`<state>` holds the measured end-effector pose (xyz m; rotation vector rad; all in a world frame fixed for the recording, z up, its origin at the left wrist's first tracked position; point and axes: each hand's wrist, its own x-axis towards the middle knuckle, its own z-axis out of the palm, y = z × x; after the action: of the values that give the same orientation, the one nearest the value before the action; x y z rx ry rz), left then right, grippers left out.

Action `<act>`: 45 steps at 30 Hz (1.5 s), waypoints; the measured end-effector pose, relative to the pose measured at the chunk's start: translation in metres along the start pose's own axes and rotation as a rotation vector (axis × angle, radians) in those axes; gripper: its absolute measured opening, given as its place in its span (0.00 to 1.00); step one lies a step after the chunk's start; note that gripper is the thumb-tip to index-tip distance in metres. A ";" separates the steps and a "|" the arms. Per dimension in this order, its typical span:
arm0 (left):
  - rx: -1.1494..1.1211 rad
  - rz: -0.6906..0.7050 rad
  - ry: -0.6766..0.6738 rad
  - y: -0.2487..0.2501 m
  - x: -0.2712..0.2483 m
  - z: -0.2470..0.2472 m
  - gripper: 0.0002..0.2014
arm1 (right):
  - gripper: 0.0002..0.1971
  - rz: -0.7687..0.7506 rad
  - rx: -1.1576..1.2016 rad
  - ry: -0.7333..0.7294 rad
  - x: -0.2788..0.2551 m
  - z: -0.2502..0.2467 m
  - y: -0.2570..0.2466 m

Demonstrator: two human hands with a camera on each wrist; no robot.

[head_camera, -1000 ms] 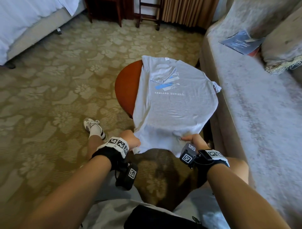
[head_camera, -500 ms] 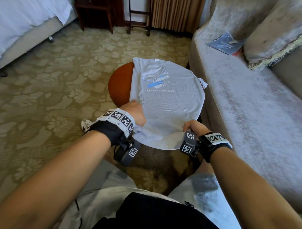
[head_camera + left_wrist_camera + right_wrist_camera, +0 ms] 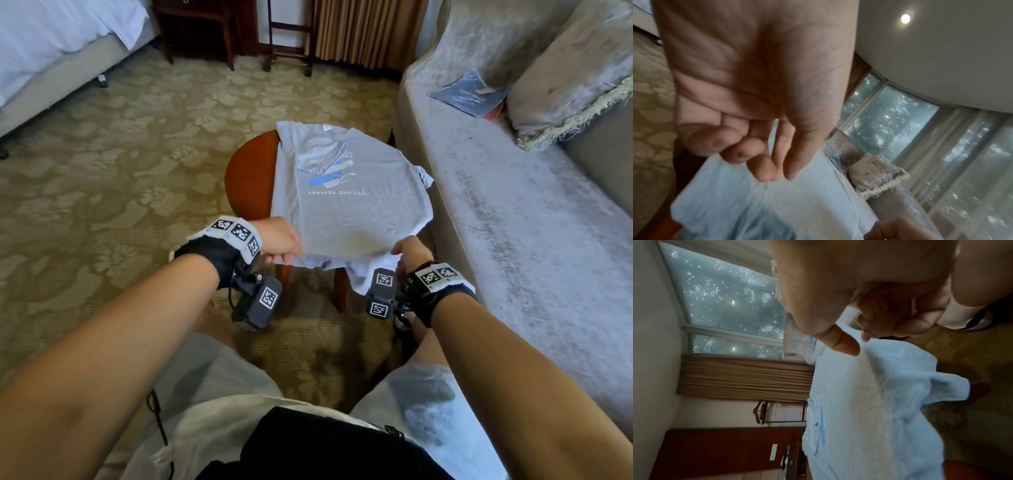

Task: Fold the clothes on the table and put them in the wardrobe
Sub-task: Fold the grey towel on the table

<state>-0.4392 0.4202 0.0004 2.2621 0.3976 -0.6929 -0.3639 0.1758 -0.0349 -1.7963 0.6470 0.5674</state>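
A grey T-shirt [image 3: 342, 212] with a blue print lies face up over a round red-brown table [image 3: 250, 178], its collar at the far side. My left hand [image 3: 284, 243] pinches the near left corner of the hem. My right hand [image 3: 407, 251] pinches the near right part of the hem, and a flap of cloth hangs below it. In the left wrist view, thumb and fingertips of the left hand [image 3: 774, 175] meet on the T-shirt [image 3: 777, 211], with creases running from them. The right wrist view shows my right hand [image 3: 859, 344] with its thumb pressed on the T-shirt [image 3: 869, 402].
A grey sofa [image 3: 513, 222] runs close along the table's right side, with a cushion [image 3: 565, 85] and a blue booklet [image 3: 469, 94] on it. A bed [image 3: 51, 44] stands at the far left and dark wooden furniture [image 3: 198, 27] at the back. Patterned carpet [image 3: 120, 154] lies to the left.
Both hands have risen with the hem, from hanging below the table's near edge up to the level of the tabletop. The shirt's near part no longer hangs down.
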 end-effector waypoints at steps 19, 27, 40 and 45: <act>-0.686 -0.231 0.200 -0.019 0.099 -0.061 0.05 | 0.19 -0.305 -0.527 -0.294 0.043 0.156 -0.089; -0.662 -0.081 0.345 -0.018 0.109 -0.056 0.10 | 0.05 -0.300 -0.265 -0.367 0.042 0.147 -0.090; -0.802 -0.168 0.126 -0.028 0.098 -0.049 0.19 | 0.04 -0.269 -0.229 -0.297 0.051 0.144 -0.079; -0.685 -0.147 0.274 -0.034 0.091 -0.046 0.03 | 0.12 -0.306 -0.287 -0.372 0.052 0.146 -0.079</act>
<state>-0.3645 0.4841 -0.0445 1.6772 0.8032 -0.2490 -0.2817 0.3275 -0.0577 -1.9370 0.0337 0.7863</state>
